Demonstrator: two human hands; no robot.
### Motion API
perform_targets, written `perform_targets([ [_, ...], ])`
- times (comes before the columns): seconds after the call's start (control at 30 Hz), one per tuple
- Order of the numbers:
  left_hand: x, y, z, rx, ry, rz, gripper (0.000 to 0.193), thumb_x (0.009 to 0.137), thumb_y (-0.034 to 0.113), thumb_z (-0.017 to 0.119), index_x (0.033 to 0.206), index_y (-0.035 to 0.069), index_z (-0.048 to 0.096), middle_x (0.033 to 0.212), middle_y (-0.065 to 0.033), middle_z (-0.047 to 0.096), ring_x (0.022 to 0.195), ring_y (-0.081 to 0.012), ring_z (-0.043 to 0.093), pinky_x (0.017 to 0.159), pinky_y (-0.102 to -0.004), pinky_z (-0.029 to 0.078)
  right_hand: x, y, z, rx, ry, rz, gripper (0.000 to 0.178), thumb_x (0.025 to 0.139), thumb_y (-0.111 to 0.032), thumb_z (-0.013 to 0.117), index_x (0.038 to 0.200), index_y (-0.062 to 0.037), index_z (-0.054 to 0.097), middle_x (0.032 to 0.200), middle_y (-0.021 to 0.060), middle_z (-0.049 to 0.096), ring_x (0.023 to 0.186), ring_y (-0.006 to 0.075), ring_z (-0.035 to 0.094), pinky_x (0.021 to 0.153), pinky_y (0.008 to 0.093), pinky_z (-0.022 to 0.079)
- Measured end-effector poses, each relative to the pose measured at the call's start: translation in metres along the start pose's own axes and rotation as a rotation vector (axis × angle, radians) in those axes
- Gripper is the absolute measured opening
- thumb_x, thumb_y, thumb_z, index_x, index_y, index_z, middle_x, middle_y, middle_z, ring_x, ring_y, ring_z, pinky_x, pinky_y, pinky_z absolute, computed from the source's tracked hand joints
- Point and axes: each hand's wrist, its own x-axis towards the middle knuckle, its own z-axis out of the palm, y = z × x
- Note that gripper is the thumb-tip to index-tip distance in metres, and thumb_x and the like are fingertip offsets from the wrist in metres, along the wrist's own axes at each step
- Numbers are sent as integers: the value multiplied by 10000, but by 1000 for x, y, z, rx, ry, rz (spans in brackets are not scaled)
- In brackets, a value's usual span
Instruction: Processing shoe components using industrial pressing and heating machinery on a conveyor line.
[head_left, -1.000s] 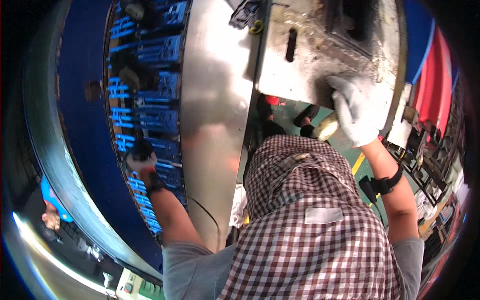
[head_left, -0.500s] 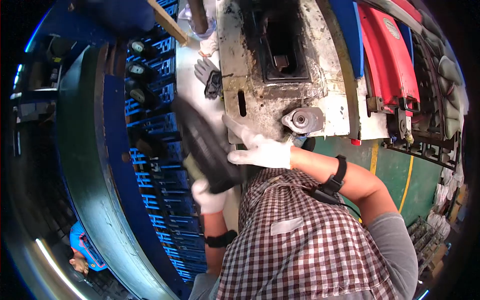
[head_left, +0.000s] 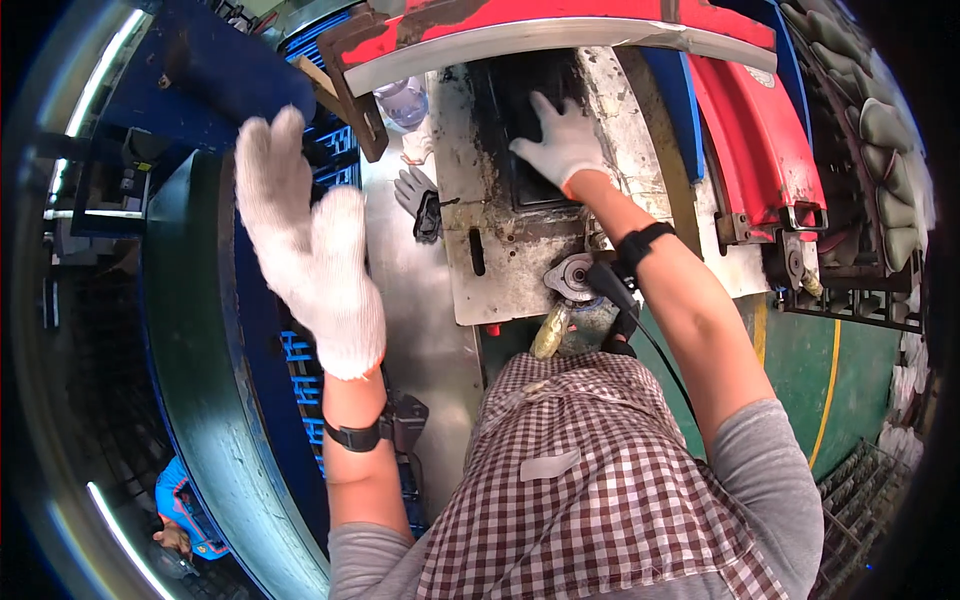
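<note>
We find the left hand [head_left: 312, 255] raised in the air at about nine o'clock of the view, gloved in white knit, fingers spread and released — it grips nothing and touches nothing. Behind it run the blue crates [head_left: 305, 350] and a dark green curved rim [head_left: 190, 330].

The right hand [head_left: 562, 142], also in a white glove, lies flat with fingers splayed at twelve o'clock, pressing on a black sheet [head_left: 520, 110] seated in the dark recess of a stained white machine plate [head_left: 500, 250]. We see no grasp there, only an open palm on the sheet. A black wrist strap [head_left: 640, 245] sits on that forearm, with a cable running down from it.

A spare grey glove [head_left: 413, 190] lies on the steel surface [head_left: 420, 330] just beside the plate, at eleven o'clock. A red machine cover [head_left: 750, 130] stands at one to two o'clock — well apart from both hands. A round metal fitting [head_left: 572, 277] sits below the right wrist.
</note>
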Motion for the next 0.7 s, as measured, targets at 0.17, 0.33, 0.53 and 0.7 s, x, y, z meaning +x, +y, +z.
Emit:
perform_targets([
  [0.17, 71, 10, 18, 287, -113, 516, 544, 1010, 237, 684, 1482, 2, 551, 1362, -185, 679, 1307, -234, 629, 1153, -374, 451, -9, -20, 12, -124, -55, 59, 881, 794, -524, 779, 1564, -227, 470, 1347, 248, 529, 1125, 437, 662, 930, 509, 588],
  [0.33, 146, 11, 84, 587, -325, 870, 538, 963, 284, 657, 1432, 28, 595, 1353, -230, 643, 1251, -395, 620, 1098, -447, 485, -2, 3, 14, -134, -88, 38, 908, 844, -571, 745, 1597, -174, 428, 1452, 297, 490, 1209, 477, 631, 1009, 500, 555],
  [0.53, 176, 38, 103, 625, -722, 621, 331, 994, 357, 586, 1096, 62, 695, 999, -199, 720, 984, -384, 706, 890, -458, 549, -82, 77, -26, 598, -20, -117, 466, 1051, -260, 632, 1428, 12, 618, 1365, 199, 664, 1257, 278, 636, 1114, 363, 460],
  [0.7, 164, 56, 107, 551, -1386, 619, 405, 1005, 395, 605, 1207, 54, 690, 1106, -204, 726, 1114, -352, 702, 980, -427, 531, -234, 110, -55, 651, -208, 222, 193, 1084, -211, 605, 1045, -38, 684, 961, 36, 689, 895, 109, 614, 770, 321, 512],
])
